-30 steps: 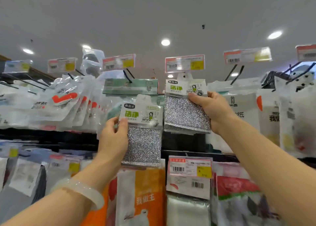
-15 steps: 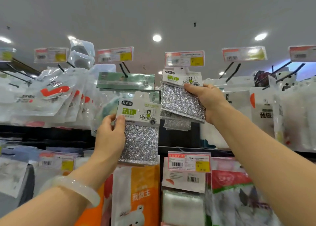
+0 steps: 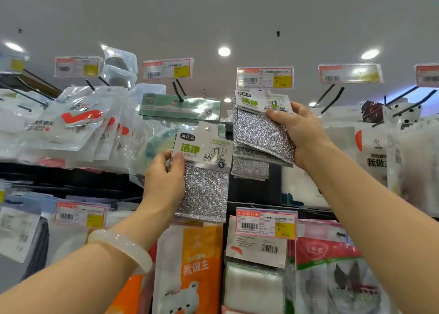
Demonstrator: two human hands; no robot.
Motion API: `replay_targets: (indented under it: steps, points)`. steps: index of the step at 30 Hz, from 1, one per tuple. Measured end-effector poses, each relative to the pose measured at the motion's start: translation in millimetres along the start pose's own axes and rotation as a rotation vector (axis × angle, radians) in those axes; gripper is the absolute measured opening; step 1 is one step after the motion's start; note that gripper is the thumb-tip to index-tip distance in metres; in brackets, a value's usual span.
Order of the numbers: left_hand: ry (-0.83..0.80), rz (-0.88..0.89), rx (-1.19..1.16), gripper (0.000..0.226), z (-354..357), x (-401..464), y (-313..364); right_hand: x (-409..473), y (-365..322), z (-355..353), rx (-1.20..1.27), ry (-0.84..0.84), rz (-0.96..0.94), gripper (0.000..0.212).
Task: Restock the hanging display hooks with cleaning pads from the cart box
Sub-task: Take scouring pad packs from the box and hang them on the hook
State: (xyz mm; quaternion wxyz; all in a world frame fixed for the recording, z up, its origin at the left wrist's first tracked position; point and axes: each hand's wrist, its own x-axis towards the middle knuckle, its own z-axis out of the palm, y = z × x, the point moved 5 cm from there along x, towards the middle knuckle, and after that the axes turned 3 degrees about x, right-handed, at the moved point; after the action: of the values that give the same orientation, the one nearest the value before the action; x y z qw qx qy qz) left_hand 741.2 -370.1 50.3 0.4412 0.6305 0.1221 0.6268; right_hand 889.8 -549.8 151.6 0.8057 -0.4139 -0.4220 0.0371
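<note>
My left hand grips a silver cleaning pad pack with a white and green header card by its left edge, held upright below the hooks. My right hand holds a second silver pad pack by its right side, tilted, with its header up under the price tag at the tip of a display hook. More silver pads hang behind and below that pack. The hook itself is hidden behind the tag and card. The cart box is out of view.
Black hooks with price tags run along the top row, carrying white pouches at the left and bagged goods at the right. A green flat pack hangs left of the pads. Orange and white packs hang on the lower row.
My right hand has tilted its pack and brought the header closer under the price tag. My left hand stays about where it was with its pack. The camera has tipped slightly.
</note>
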Motion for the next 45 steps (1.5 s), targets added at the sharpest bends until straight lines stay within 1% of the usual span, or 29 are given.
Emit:
replay_targets:
  steps: [4,8,15,24,29,33,37,39,43,45]
  points:
    - [0.004,-0.004,0.020,0.036,3.3,4.5,0.9,1.3,-0.7,1.4,-0.011,0.010,-0.007,0.054]
    - [-0.007,0.002,0.021,0.038,9.5,5.6,4.0,2.5,-0.1,-1.5,-0.055,0.021,0.029,0.048]
    - [-0.023,0.002,0.021,0.035,12.3,7.9,11.2,2.7,-5.3,-1.2,-0.078,0.008,0.078,0.057]
    - [-0.042,-0.019,0.000,0.035,12.1,5.2,16.1,-4.7,-9.4,-0.7,-0.112,0.050,0.172,0.037]
    - [-0.033,0.012,0.030,0.038,10.2,5.8,21.3,-4.2,-13.1,-2.1,-0.214,0.052,0.190,0.037]
    - [-0.021,0.034,0.032,0.036,10.7,7.1,18.4,-0.5,-13.8,-2.0,-0.248,0.045,0.133,0.031]
    - [-0.016,0.021,0.019,0.027,15.7,7.4,17.7,3.9,-17.9,-1.9,-0.269,0.050,0.041,0.033]
    - [-0.011,0.031,0.011,0.027,19.2,6.7,18.4,4.5,-19.0,-1.0,-0.288,0.050,0.023,0.033]
    - [-0.011,0.037,0.001,0.030,24.7,6.4,19.0,6.8,-15.2,-3.5,-0.258,0.059,0.095,0.032]
    - [-0.013,0.028,-0.001,0.031,25.2,6.8,18.0,8.3,-11.8,-6.1,-0.225,0.050,0.156,0.027]
